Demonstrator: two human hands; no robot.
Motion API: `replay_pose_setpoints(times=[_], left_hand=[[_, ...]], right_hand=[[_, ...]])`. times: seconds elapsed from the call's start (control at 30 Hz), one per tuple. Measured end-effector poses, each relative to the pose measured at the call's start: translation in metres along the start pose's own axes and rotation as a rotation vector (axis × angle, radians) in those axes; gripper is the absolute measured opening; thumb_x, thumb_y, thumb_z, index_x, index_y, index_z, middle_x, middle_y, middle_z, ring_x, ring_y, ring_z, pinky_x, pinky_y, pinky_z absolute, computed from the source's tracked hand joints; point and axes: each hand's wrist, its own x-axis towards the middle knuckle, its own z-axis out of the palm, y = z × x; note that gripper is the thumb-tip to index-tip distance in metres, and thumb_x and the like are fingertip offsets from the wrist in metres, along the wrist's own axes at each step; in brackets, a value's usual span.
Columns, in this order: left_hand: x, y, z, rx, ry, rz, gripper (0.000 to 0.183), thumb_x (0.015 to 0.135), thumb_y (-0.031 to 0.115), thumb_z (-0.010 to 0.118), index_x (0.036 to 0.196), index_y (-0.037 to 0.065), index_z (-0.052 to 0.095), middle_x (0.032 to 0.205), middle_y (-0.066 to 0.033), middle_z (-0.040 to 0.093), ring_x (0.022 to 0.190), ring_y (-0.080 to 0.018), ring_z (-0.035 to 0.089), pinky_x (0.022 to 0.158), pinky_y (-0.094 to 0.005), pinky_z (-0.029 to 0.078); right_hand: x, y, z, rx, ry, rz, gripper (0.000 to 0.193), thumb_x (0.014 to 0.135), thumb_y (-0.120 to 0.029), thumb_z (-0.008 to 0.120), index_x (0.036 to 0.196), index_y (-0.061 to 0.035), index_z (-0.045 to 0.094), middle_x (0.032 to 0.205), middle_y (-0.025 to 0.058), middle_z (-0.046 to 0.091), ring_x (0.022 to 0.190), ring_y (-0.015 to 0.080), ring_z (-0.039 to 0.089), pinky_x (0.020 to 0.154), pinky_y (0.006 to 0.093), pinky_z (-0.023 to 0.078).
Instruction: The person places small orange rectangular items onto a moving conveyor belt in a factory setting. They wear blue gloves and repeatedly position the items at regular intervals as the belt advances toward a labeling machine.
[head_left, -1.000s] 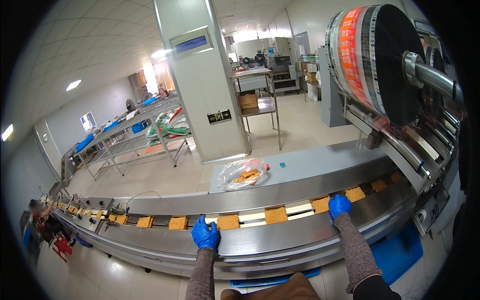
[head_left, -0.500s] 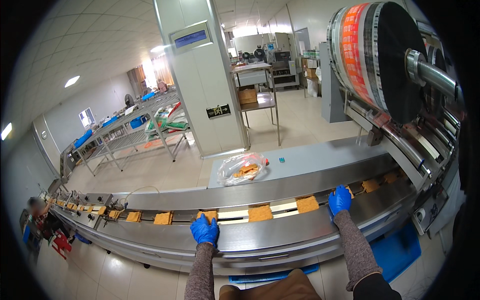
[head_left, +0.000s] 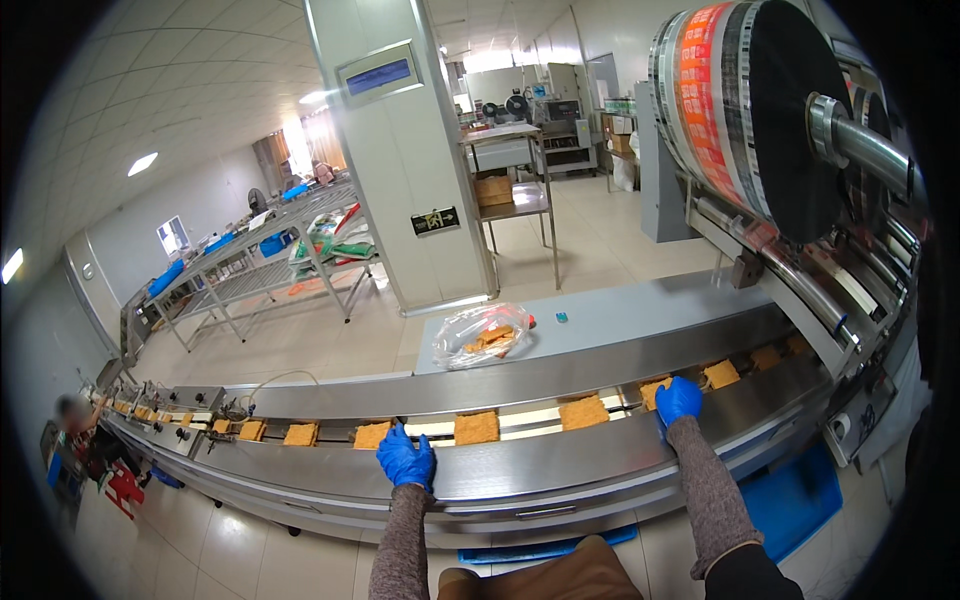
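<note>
Square, orange-brown food pieces with a rough surface lie spaced out in a row along the steel conveyor channel (head_left: pixel 445 488). My left hand (head_left: pixel 405 460), in a blue glove, rests at the channel's near edge with its fingers stretched forward and a little apart. Its fingertips are beside one food piece (head_left: pixel 373 435); I cannot tell whether they touch it. Between my hands lie two more, a middle piece (head_left: pixel 476 427) and another piece (head_left: pixel 583 412). My gloved right hand (head_left: pixel 679 399) is against the right side of a partly covered piece (head_left: pixel 652 391); its fingers are mostly hidden.
A clear plastic bag (head_left: pixel 483 337) with orange pieces lies on the grey ledge (head_left: pixel 640 310) beyond the channel. At the right, a large printed film roll (head_left: pixel 715 120) hangs over metal rollers. Blue trays (head_left: pixel 795 510) are on the floor. Another person (head_left: pixel 85 440) is at the far left.
The food pieces have shifted along the channel and lie at different spots beside my hands. My hands have stayed almost in place, the left one slightly drawn back.
</note>
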Motion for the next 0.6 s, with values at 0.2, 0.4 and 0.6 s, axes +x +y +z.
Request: replay_pose_setpoints(times=[0.2, 0.4, 0.6], left_hand=[[0.001, 0.0, 0.002, 0.202, -0.116, -0.095, 0.053, 0.081, 0.038, 0.066, 0.117, 0.001, 0.06, 0.11, -0.0199, 0.064, 0.106, -0.0379, 0.057, 0.096, -0.0476, 0.041], [-0.004, 0.001, 0.001, -0.03, 0.054, 0.054, 0.048, 0.079, 0.034, 0.068, 0.113, 0.0, 0.062, 0.105, -0.0189, 0.064, 0.1, -0.0369, 0.058, 0.088, -0.0479, 0.045], [-0.002, 0.005, 0.001, -0.101, 0.135, 0.079, 0.035, 0.077, 0.029, 0.068, 0.1, 0.002, 0.064, 0.097, -0.018, 0.063, 0.091, -0.0379, 0.059, 0.08, -0.0473, 0.047]], right_hand=[[-0.005, -0.002, -0.008, -0.047, 0.201, -0.108, 0.028, 0.077, -0.024, 0.068, 0.084, 0.0032, 0.068, 0.101, 0.0243, 0.064, 0.091, 0.0384, 0.063, 0.081, 0.0467, 0.051], [-0.006, -0.005, -0.002, 0.024, 0.176, -0.188, 0.021, 0.078, -0.02, 0.065, 0.076, 0.0012, 0.067, 0.087, 0.0215, 0.064, 0.081, 0.0373, 0.062, 0.073, 0.0486, 0.051], [0.002, 0.009, 0.013, 0.047, 0.015, -0.026, 0.031, 0.084, -0.032, 0.059, 0.076, -0.0027, 0.069, 0.082, 0.0206, 0.069, 0.077, 0.0385, 0.067, 0.07, 0.0477, 0.053]])
